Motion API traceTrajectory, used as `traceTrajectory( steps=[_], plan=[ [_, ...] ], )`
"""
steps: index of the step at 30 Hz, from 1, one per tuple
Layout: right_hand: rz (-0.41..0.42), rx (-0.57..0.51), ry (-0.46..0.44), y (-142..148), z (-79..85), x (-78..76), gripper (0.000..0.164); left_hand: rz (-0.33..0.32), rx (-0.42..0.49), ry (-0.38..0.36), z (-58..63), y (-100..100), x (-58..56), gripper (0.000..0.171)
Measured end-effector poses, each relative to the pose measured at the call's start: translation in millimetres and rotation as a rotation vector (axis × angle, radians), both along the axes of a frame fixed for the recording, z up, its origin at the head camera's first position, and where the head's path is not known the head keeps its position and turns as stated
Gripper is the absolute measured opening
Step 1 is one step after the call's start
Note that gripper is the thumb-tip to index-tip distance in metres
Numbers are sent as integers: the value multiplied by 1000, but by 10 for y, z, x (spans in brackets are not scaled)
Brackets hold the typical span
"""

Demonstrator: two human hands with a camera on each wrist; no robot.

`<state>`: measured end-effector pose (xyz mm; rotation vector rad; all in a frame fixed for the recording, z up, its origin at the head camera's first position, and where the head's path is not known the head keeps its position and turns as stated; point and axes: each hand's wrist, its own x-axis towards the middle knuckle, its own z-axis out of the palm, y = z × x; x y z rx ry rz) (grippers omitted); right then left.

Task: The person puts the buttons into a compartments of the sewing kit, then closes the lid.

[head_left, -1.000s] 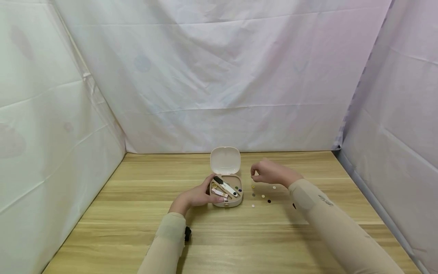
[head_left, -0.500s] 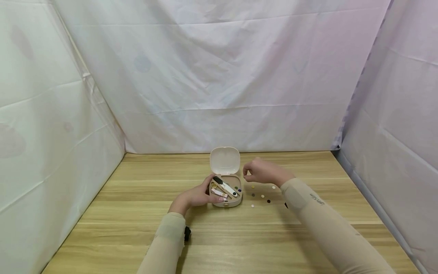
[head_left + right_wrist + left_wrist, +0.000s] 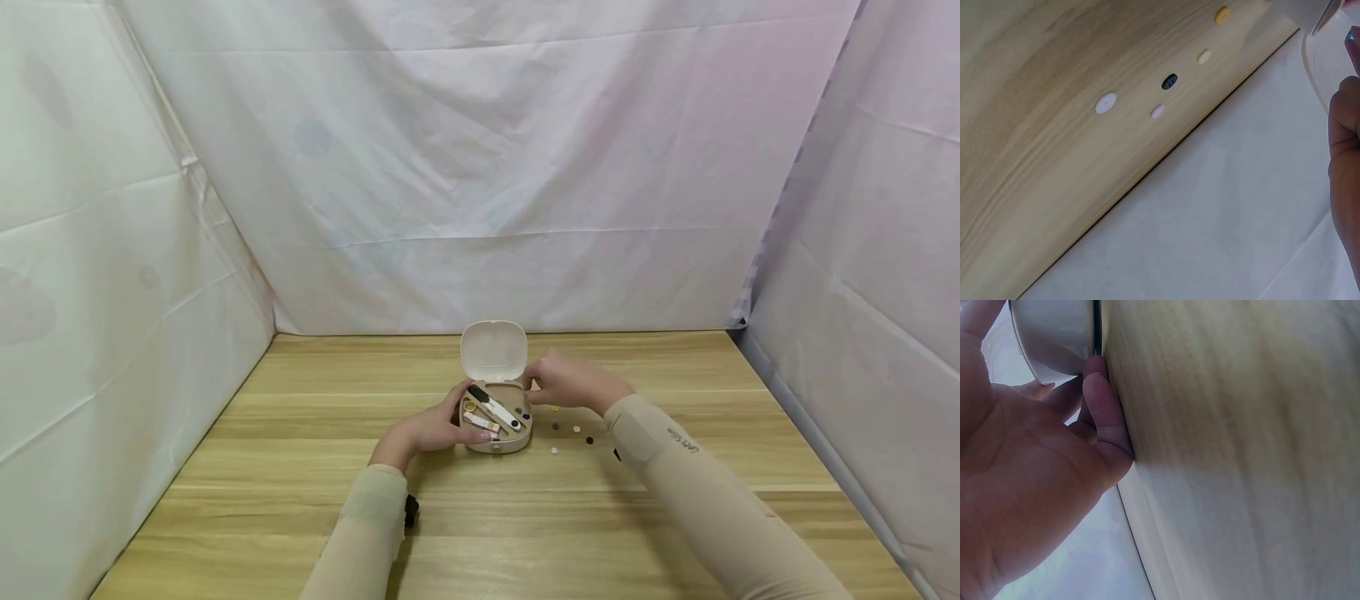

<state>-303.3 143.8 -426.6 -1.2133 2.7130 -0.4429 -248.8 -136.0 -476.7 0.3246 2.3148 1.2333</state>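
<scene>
1. the right hand (image 3: 566,382) has moved left to the right rim of the open box (image 3: 513,447), putting its load within reach of the compartments.
2. its fingers curl close, seemingly pinching a small teal button (image 3: 1350,35).
3. the left hand (image 3: 431,427) grips the box's left side, toward the worktop's (image 3: 300,500) far edge.

High head view, close wrist views

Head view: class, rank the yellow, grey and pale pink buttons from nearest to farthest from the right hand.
1. Yellow button: just below the right hand in the picture.
2. Grey button: below the yellow one.
3. Pale pink button: lowest, toward the person.
</scene>
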Motion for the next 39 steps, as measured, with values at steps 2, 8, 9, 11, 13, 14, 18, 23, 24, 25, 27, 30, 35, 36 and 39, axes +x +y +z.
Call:
traceTrajectory(
  steps=[2,8,9,11,13,14,18,23,24,25,27,30,35,36,39],
  plan=[
    [-1,-3,-4,-7,-23,6,6,1,-3,-1,3,0,1,112],
    [22,-9,29,-27,-104,10,6,-2,-8,6,7,-2,3,112],
    [25,-11,27,-30,-117,9,6,-2,-8,8,8,-3,3,112],
    [33,-17,23,-32,-141,9,8,-3,-10,11,13,-1,5,112],
    [34,-21,13,-35,-160,8,9,-4,-11,12,18,0,7,112],
    [32,-21,5,-35,-166,10,9,-4,-13,12,20,1,8,111],
    [20,-13,-4,-38,-183,13,11,-6,-9,10,21,3,9,111],
    [21,-13,-1,-30,-194,16,10,-9,1,11,15,3,5,112],
    [21,-14,0,-28,-194,17,10,-9,2,11,14,3,5,111],
    [21,-15,0,-26,-192,17,10,-8,3,10,14,3,4,111],
    [21,-13,2,-25,-188,16,9,-7,5,10,16,4,5,111],
    [18,-8,-3,-27,-183,12,8,-6,4,10,21,6,6,111],
    [13,-11,-21,-17,-182,7,7,-8,1,13,27,8,8,111],
    [13,-15,-23,-11,-182,5,6,-10,1,14,27,8,8,111],
    [20,-32,-18,15,-165,-6,5,-13,5,14,21,6,8,111]
  ],
)
